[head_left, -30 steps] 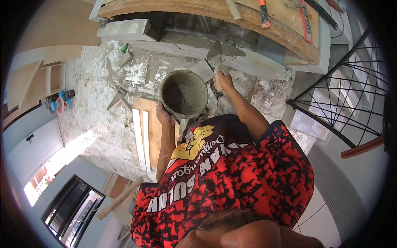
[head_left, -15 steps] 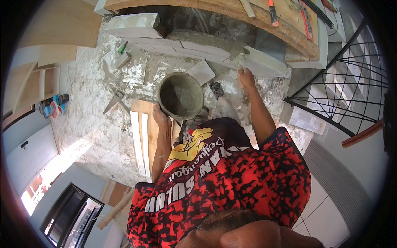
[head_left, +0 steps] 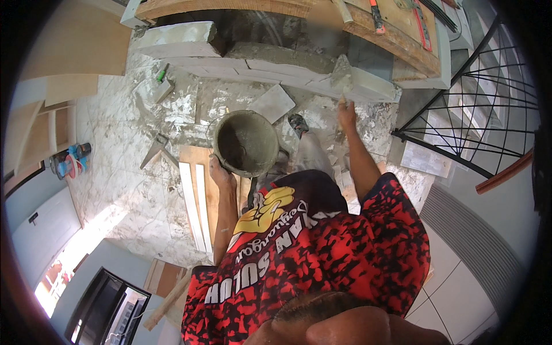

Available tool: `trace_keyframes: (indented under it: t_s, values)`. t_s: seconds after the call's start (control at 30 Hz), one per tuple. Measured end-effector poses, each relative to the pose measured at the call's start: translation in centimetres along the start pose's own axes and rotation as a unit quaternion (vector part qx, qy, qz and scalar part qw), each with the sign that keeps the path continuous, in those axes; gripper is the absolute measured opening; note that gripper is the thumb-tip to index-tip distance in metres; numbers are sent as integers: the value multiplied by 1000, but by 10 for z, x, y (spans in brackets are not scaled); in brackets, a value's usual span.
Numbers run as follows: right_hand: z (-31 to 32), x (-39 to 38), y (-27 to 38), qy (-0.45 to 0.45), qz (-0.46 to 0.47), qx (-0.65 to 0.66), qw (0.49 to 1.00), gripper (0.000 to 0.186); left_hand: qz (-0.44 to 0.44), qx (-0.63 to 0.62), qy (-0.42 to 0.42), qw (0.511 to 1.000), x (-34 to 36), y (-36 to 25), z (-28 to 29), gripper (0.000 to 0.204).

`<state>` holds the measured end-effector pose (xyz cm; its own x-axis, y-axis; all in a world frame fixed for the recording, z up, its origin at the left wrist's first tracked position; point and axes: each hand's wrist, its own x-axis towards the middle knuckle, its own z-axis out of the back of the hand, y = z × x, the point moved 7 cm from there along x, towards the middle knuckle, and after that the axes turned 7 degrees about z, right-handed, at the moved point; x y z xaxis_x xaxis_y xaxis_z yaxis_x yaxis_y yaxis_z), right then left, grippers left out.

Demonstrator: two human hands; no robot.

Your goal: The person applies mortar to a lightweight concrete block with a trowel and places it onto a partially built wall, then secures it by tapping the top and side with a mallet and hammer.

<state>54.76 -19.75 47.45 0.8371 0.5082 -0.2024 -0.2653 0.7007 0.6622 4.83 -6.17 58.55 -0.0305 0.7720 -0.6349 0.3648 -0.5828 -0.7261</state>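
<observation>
My left hand (head_left: 221,172) grips the rim of a grey mortar bucket (head_left: 261,144), which is tilted so its dark inside shows wet mortar at the bottom. A trowel (head_left: 342,76) is in my right hand (head_left: 347,114), fingers closed round its handle. The mortar-smeared blade points away from me, over the near side of a low wall of white blocks (head_left: 270,75). Grey mortar (head_left: 282,56) lies along the middle of the wall's top. Whether the blade touches the wall I cannot tell.
A loose block (head_left: 273,103) lies on the floor before my foot. A hand saw (head_left: 154,150) and planks (head_left: 192,195) are at left, with a blue power tool (head_left: 73,161) farther out. A wooden board (head_left: 397,43) bearing tools spans beyond the wall; a black metal grille (head_left: 466,115) stands right.
The trowel blade has swung slightly right and now shows more of its face. The bucket and my left hand have shifted a little to the left and nearer to me.
</observation>
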Motion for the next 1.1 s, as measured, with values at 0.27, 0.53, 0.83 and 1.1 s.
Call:
trace_keyframes:
  t_s: [0.27, 0.53, 0.83, 1.1]
  values:
    - [-52, -52, 47, 58, 176, -29, 982, 44, 11, 40, -3, 999, -10, 6, 18, 32]
    - [-66, -47, 19, 48, 112, -36, 992, 53, 25, 45, -32, 998, -20, 12, 12, 36]
    - [-45, -25, -12, 114, 98, 72, 986, 49, 55, 33, -32, 997, -7, 55, -30, 29]
    - [34, -60, -20, 96, 199, 2, 975, 42, 64, 20, 6, 998, 7, 95, -64, 37]
